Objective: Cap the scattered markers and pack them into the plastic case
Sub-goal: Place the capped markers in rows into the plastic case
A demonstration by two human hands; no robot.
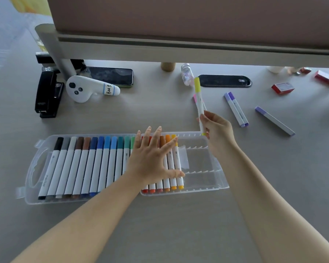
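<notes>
A clear plastic case (203, 188) lies open on the desk, holding a row of several capped markers (87, 164) from black through blue to orange. My left hand (152, 158) lies flat with spread fingers on the red-to-orange markers. My right hand (217, 130) grips a capped yellow marker (198, 99) by its lower end, upright above the case's back right corner. The case's right part (199, 164) holds no markers. Two purple markers (235, 109) lie side by side on the desk, another purple one (274, 120) further right, and a pink one (194, 97) peeks out behind the yellow marker.
At the back stand a black stapler (47, 93), a white controller (84, 89), a phone (110, 75), a small bottle (186, 74) and a dark oval desk grommet (224, 80). Red boxes (282, 88) lie at the far right. A desk partition (179, 44) overhangs the back.
</notes>
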